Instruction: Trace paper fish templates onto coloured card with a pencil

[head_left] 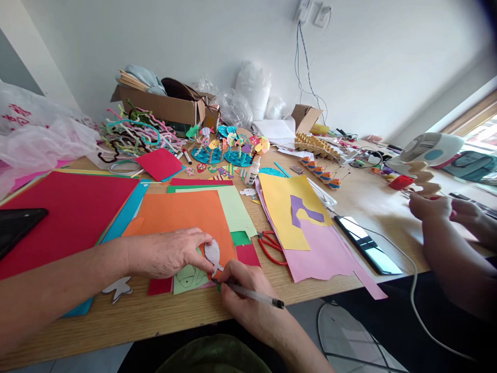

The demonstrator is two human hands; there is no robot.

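Note:
My left hand [171,252] presses a grey-white fish-shaped paper cutout [212,253] down onto a sheet of orange paper [186,210], its fingertips at the cutout's edge. My right hand [246,290] grips a pen [256,296] with a clear barrel and dark end; the tip is beside the fish's tail. Just below my left fingers lies a light green paper piece [190,278] with drawn fish outlines. A white star-like cutout [118,288] lies under my left forearm. Red-handled scissors [271,247] rest to the right of the orange sheet.
Coloured paper stacks [77,217] lie left, yellow [283,207] and pink sheets [322,254] right. A glue bottle [253,172] stands behind, near finished fish crafts [238,155]. A phone [367,243] and cable lie right. Another person's hands [435,207] hold an egg-carton strip [423,178].

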